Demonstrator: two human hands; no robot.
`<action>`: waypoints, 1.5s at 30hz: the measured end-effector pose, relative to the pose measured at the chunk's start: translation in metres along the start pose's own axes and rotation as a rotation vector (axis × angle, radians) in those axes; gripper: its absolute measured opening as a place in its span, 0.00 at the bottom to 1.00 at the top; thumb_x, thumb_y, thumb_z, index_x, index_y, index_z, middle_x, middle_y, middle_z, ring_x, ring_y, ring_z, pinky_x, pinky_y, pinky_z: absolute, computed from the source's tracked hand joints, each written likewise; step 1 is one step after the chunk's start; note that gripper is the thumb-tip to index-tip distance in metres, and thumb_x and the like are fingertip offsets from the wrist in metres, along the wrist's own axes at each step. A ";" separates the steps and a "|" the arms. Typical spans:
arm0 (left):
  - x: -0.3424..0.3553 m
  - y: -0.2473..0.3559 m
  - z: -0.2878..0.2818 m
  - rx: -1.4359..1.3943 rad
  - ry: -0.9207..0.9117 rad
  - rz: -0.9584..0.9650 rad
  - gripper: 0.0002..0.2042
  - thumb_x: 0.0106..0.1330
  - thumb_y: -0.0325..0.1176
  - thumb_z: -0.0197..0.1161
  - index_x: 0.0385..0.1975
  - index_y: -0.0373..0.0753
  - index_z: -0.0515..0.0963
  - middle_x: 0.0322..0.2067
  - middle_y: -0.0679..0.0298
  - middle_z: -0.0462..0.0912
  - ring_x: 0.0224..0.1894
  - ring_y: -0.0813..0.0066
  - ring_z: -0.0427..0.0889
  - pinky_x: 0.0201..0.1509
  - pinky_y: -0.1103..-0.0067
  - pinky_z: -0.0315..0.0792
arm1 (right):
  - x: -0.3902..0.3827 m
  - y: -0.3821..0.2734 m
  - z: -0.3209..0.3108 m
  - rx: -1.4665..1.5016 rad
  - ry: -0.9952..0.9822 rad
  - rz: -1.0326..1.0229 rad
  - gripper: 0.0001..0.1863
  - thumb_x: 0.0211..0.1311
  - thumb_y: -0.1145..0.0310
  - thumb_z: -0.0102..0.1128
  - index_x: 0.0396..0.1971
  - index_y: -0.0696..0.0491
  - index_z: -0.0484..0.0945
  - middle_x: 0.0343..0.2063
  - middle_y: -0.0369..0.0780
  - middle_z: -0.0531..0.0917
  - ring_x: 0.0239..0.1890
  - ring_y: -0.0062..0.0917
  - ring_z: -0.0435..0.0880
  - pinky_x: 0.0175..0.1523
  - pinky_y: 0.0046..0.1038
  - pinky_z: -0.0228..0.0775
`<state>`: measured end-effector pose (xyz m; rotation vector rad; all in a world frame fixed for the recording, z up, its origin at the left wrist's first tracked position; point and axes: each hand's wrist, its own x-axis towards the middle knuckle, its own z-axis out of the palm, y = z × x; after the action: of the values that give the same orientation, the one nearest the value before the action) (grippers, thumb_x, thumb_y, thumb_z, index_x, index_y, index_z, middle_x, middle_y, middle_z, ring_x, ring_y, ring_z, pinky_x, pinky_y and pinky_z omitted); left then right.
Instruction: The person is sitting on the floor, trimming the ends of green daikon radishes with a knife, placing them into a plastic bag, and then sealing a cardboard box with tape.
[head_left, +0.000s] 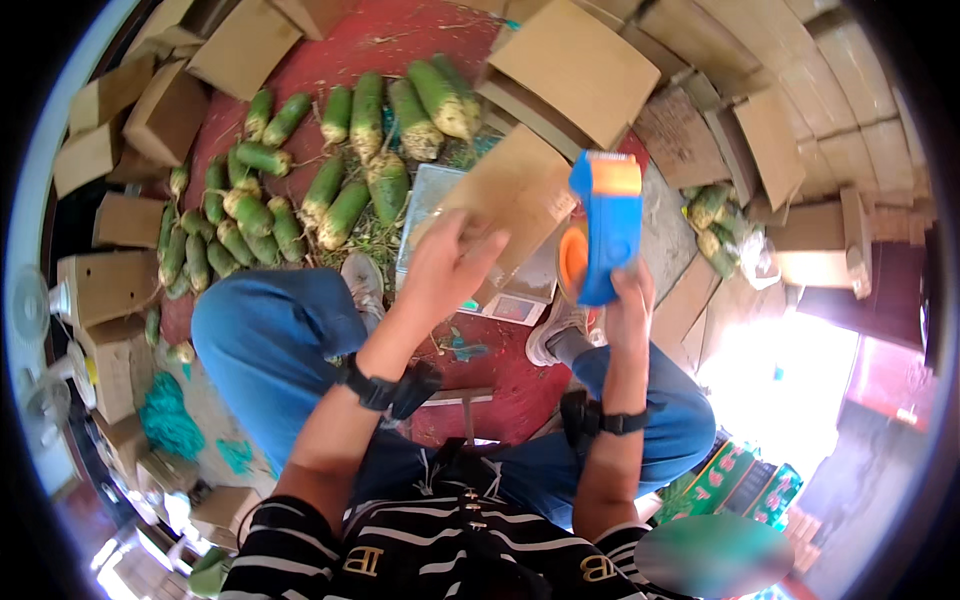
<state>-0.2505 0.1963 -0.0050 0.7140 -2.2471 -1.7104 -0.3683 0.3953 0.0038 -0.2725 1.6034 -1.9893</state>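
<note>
So the right hand point(632, 300) has its fingers wrapped around the lower end of a chunky blue-and-orange plastic tape dispenser point(612, 235), long axis roughly 12-to-6. The left hand point(455, 262) is kinda blurry, can't tell if it's gripping, but it's nearer the brown rectangular cardboard piece point(525, 190), which stretches toward its 1 o'clock, with the dispenser off at its 3.
</note>
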 end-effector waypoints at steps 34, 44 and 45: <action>0.144 -0.134 -0.070 -0.265 0.198 -0.050 0.11 0.58 0.37 0.62 0.27 0.34 0.75 0.22 0.68 0.75 0.24 0.82 0.70 0.29 0.80 0.66 | 0.061 -0.031 0.047 -0.842 -0.313 0.475 0.18 0.60 0.56 0.57 0.35 0.58 0.77 0.23 0.33 0.78 0.24 0.12 0.74 0.30 0.16 0.66; 0.140 -0.204 0.005 0.073 -0.035 0.031 0.14 0.59 0.40 0.59 0.28 0.33 0.75 0.26 0.51 0.79 0.29 0.56 0.77 0.35 0.68 0.70 | 0.079 0.003 0.022 -0.758 -0.322 0.660 0.17 0.61 0.57 0.56 0.36 0.58 0.77 0.23 0.33 0.79 0.23 0.12 0.75 0.29 0.15 0.67; 0.142 -0.209 0.001 0.136 -0.045 0.032 0.15 0.59 0.41 0.58 0.29 0.33 0.75 0.28 0.49 0.79 0.30 0.52 0.77 0.36 0.67 0.70 | 0.081 0.003 0.024 -0.753 -0.327 0.674 0.17 0.61 0.57 0.56 0.36 0.58 0.77 0.23 0.33 0.79 0.23 0.11 0.75 0.28 0.15 0.67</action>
<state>-0.3222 0.0836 -0.2190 0.6697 -2.4106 -1.5865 -0.4225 0.3311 -0.0081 -0.2674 1.8349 -0.7581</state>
